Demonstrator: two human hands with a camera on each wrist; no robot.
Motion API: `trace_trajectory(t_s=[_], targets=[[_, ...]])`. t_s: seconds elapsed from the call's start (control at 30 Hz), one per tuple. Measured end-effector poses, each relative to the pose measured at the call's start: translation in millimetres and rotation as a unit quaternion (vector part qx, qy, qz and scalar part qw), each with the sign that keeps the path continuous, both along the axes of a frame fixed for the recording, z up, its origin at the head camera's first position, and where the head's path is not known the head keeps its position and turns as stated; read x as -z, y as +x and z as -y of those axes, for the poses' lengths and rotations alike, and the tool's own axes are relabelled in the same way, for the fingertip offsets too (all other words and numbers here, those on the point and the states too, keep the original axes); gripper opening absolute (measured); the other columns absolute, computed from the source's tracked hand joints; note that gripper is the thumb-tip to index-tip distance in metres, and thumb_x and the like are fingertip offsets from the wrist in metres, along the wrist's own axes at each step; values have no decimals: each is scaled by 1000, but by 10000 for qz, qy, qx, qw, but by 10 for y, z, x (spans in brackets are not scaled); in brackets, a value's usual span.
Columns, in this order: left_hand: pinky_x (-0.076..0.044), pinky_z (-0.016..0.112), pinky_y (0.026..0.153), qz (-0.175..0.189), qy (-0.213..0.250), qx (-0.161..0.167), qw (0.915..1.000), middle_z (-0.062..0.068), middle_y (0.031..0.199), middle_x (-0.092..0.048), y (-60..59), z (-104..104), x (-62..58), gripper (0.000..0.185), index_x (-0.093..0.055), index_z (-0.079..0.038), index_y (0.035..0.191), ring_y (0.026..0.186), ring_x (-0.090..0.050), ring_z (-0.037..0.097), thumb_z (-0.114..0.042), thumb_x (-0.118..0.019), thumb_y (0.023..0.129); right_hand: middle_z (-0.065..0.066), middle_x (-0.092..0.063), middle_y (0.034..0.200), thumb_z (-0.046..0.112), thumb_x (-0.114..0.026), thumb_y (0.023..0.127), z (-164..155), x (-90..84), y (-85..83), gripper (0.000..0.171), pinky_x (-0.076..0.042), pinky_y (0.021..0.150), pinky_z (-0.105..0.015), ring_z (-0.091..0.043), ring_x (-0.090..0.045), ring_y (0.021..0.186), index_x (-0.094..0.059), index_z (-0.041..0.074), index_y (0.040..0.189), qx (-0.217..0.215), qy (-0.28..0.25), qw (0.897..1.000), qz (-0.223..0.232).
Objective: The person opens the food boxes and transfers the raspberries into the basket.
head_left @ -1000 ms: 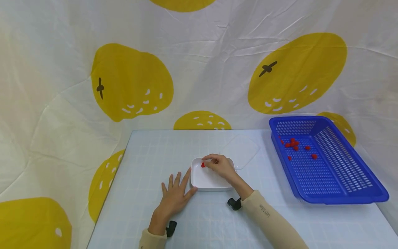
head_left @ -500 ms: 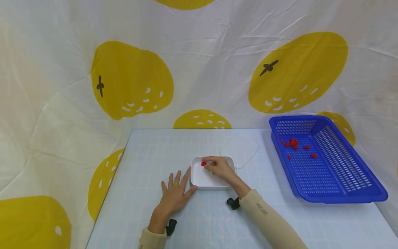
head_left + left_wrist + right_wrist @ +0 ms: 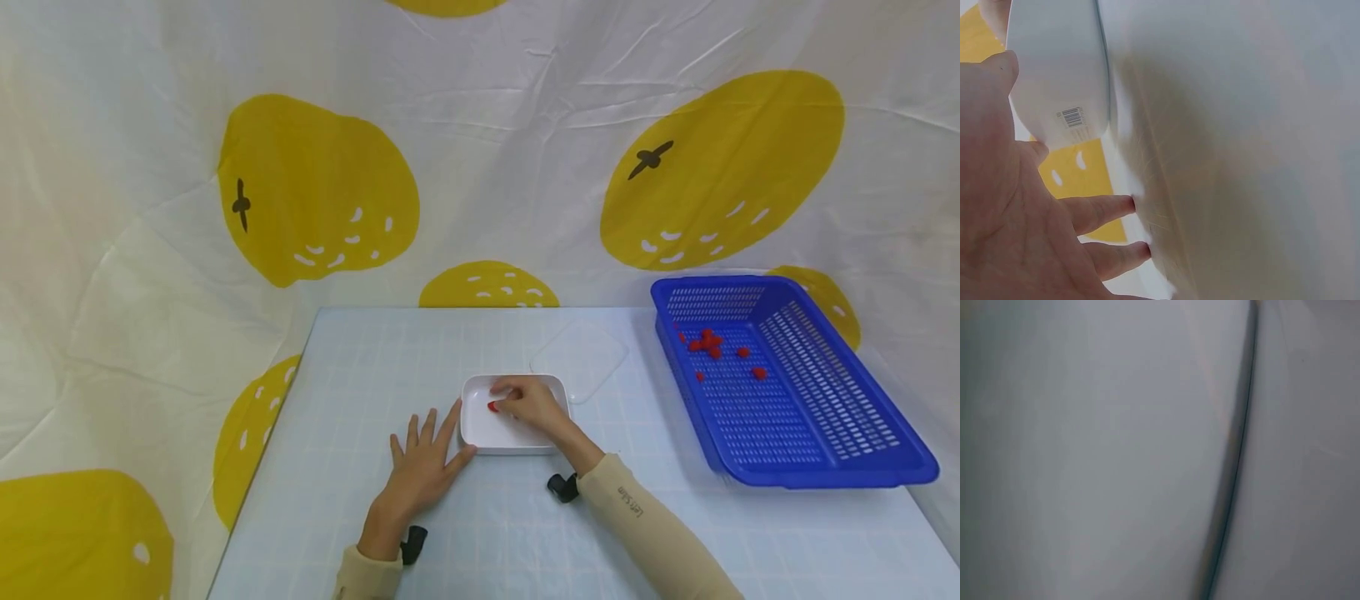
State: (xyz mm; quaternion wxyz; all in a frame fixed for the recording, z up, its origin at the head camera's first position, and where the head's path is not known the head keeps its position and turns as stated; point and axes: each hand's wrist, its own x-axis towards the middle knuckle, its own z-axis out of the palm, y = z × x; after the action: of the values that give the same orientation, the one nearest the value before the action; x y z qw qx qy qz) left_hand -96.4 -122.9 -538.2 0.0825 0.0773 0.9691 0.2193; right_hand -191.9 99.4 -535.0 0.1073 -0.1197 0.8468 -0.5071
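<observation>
In the head view a small white rectangular container (image 3: 480, 433) stands mid-table. My right hand (image 3: 531, 404) reaches into it from the right and pinches a small red piece (image 3: 492, 407) low over its floor; the piece's kind is too small to tell. My left hand (image 3: 420, 471) lies on the table with fingers spread, its thumb and forefinger against the container's left side. The left wrist view has this hand (image 3: 1029, 212) beside the container's barcoded wall (image 3: 1063, 75). Only the blurred container wall and tabletop fill the right wrist view; no fingers show there.
At the right stands a blue perforated basket (image 3: 795, 417) with several small red pieces (image 3: 708, 342) in it. A clear, thin lid-like sheet (image 3: 581, 362) lies behind the container. A white cloth with yellow fruit prints (image 3: 322, 192) hangs behind the table (image 3: 360, 358).
My right hand's fingers have tipped slightly, and the red piece has shifted a little nearer to me within the container. The left hand stays in place.
</observation>
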Motion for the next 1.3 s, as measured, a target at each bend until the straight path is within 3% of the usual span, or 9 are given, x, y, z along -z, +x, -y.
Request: trace_trajectory(t_s=[0.3, 0.63, 1.0, 1.3], targets=[[-1, 78, 106, -13, 34, -15, 10000, 23, 161, -24, 7, -3, -8, 80, -12, -37, 161, 146, -11, 53, -71, -42, 95, 1, -68, 77, 2, -75, 85, -1, -21, 26, 11, -47, 55, -24, -10, -54, 59, -79, 5, 95, -248, 343, 9989, -178], [-3, 79, 105, -95, -17, -9, 10000, 23, 160, -26, 10, -9, 0, 80, -14, -35, 161, 144, -13, 54, -70, -44, 95, 5, -70, 82, 4, -73, 88, 1, -30, 33, 11, -46, 59, -25, -13, -54, 68, -80, 10, 93, -206, 439, 9988, -20], [-1, 79, 106, -18, 28, -7, 10000, 24, 160, -26, 14, -6, -12, 80, -14, -35, 161, 145, -12, 54, -67, -47, 96, 2, -70, 83, 4, -70, 91, -32, -70, 39, 12, -50, 63, -27, -16, -57, 69, -79, 8, 98, -267, 132, 9995, 111], [-2, 78, 106, -46, -46, -27, 10000, 23, 160, -26, 16, -21, -12, 81, -14, -34, 161, 145, -13, 54, -68, -47, 95, 0, -67, 82, 12, -72, 92, -55, -134, 48, 12, -50, 63, -28, -19, -58, 70, -79, 14, 102, -208, 4, 9995, 239]])
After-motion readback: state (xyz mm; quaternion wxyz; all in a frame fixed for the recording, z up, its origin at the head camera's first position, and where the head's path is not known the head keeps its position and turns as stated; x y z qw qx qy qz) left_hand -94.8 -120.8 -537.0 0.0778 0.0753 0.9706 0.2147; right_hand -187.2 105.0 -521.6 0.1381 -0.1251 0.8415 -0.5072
